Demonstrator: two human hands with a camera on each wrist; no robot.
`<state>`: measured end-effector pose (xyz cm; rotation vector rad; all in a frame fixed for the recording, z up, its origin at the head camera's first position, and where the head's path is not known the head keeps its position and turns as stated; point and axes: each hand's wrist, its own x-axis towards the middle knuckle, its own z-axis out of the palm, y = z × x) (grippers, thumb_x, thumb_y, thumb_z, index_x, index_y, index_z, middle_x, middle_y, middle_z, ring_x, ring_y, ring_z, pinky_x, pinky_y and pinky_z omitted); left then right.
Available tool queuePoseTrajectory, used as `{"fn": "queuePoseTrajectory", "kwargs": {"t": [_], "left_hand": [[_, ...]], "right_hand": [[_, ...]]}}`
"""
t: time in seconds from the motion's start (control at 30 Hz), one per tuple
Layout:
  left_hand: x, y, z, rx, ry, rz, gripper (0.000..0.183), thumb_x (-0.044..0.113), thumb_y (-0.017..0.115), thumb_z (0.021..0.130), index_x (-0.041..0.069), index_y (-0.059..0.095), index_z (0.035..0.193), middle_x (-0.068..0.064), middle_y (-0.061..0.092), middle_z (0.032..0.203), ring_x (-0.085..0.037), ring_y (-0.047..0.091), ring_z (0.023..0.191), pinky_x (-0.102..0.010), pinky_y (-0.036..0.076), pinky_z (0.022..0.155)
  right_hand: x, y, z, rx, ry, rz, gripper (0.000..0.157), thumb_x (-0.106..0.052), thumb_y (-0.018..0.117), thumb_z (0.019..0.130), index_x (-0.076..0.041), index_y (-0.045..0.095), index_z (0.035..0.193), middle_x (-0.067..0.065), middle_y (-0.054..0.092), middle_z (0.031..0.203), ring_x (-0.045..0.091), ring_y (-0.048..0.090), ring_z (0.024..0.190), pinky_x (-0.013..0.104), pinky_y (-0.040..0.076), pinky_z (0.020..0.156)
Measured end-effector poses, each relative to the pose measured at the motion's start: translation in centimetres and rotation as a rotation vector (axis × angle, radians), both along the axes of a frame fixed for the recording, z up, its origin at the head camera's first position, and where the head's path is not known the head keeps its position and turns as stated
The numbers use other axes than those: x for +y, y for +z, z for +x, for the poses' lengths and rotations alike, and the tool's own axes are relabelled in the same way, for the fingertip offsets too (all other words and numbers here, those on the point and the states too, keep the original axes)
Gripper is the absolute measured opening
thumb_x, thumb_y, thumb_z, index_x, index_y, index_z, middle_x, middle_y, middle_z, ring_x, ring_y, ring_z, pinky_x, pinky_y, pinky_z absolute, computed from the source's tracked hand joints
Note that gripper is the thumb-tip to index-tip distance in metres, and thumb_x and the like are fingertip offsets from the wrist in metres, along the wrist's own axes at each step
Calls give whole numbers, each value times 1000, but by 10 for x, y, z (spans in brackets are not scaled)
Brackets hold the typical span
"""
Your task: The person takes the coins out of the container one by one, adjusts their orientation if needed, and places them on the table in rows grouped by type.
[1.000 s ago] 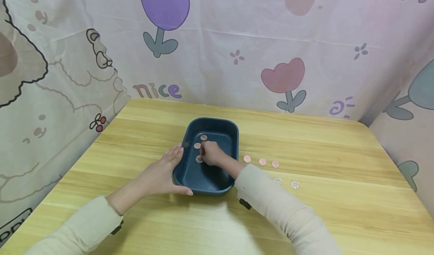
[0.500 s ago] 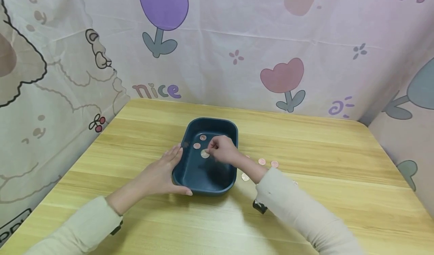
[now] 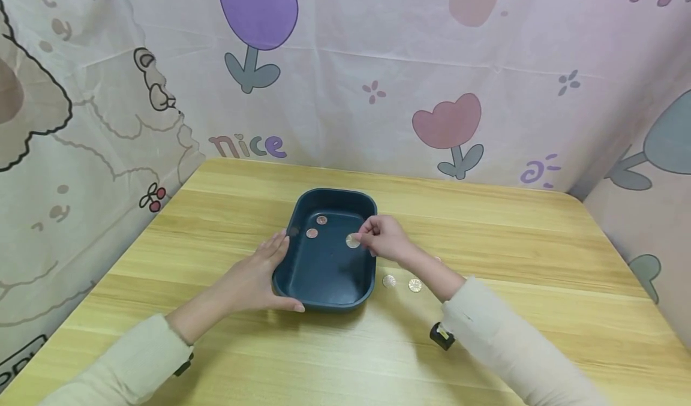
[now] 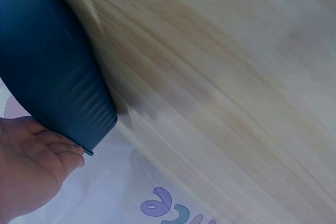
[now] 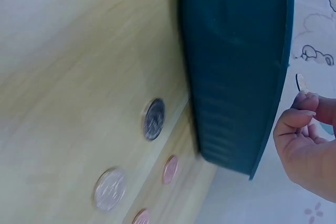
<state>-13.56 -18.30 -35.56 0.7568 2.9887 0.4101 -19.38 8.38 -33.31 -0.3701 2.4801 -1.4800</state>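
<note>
A dark blue rectangular tray (image 3: 329, 305) stands on the wooden table. My left hand (image 3: 254, 280) rests against its left side, fingertips at the rim and thumb extended along the near corner. Over the tray's right rim, my right hand (image 3: 385, 238) pinches a pale gold coin (image 3: 352, 241) between thumb and fingertips. The right wrist view shows that coin (image 5: 301, 82) raised above the rim. Inside the tray, toward the far left, lie two copper-coloured coins, one farther back (image 3: 321, 220) and one nearer (image 3: 312, 233).
Right of the tray lie a silvery coin (image 3: 389, 281) and another light coin (image 3: 414, 285). Copper coins (image 5: 170, 169) lie behind them, mostly hidden by my right forearm in the head view. A printed cloth (image 3: 351, 112) hangs behind the table.
My right hand has lifted the pale gold coin from the tray's floor and moved right with it to the right rim. The left hand has stayed at the tray's left side.
</note>
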Motion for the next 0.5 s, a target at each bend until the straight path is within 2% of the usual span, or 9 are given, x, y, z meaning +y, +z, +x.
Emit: {"fn": "queuePoseTrajectory", "kwargs": {"t": [0.23, 0.5], "left_hand": [[-1, 0, 0, 0, 7, 2, 123, 71, 70, 59, -9, 27, 142, -25, 21, 151, -47, 27, 135, -59, 40, 97], [0, 0, 0, -1, 3, -3, 123, 71, 69, 59, -9, 27, 141, -25, 20, 151, -47, 27, 134, -59, 40, 97]], "right_hand": [[24, -2, 9, -40, -9, -48, 15, -8, 59, 89, 4, 56, 80, 0, 51, 59, 8, 43, 47, 18, 37, 47], [50, -7, 14, -54, -63, -44, 14, -7, 58, 88, 7, 55, 86, 2, 52, 62, 8, 45, 50, 19, 38, 47]]}}
